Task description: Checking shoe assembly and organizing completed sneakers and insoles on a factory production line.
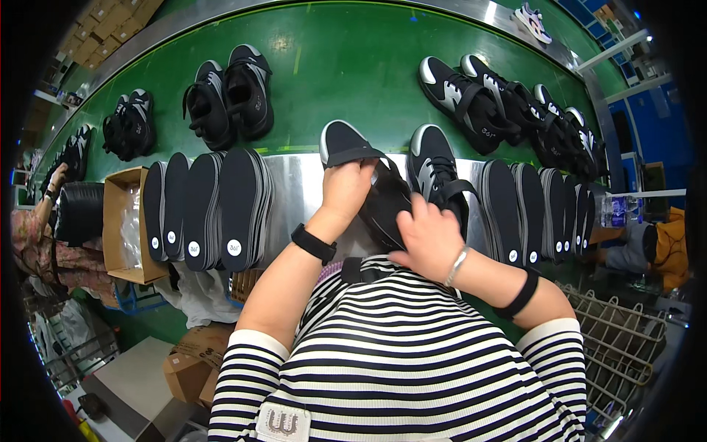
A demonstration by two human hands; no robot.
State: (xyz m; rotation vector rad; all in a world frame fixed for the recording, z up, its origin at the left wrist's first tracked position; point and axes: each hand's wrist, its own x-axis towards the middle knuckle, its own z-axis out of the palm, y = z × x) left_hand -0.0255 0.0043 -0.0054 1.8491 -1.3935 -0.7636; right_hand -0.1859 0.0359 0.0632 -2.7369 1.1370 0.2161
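Note:
A black sneaker [383, 202] with a silver toe rim lies tilted in front of me, its opening toward me. My left hand [346, 190] is closed on the strap across its upper. At its heel end, my right hand [433, 239] has its fingers bent and apart, the thumb and forefinger close to the heel edge; whether they press on it I cannot tell. Just right of it stands a matching sneaker [436, 166] with laces and a strap, partly behind my right fingers. Both shoes rest by the edge of a metal ledge [298, 191].
Stacks of black insoles [243, 210] line the ledge on the left, and more insole stacks [504, 210] on the right. Pairs of sneakers [250, 92] stand on the green belt [339, 66]. An open carton [125, 254] is at left. Another person's hand [57, 177] reaches in far left.

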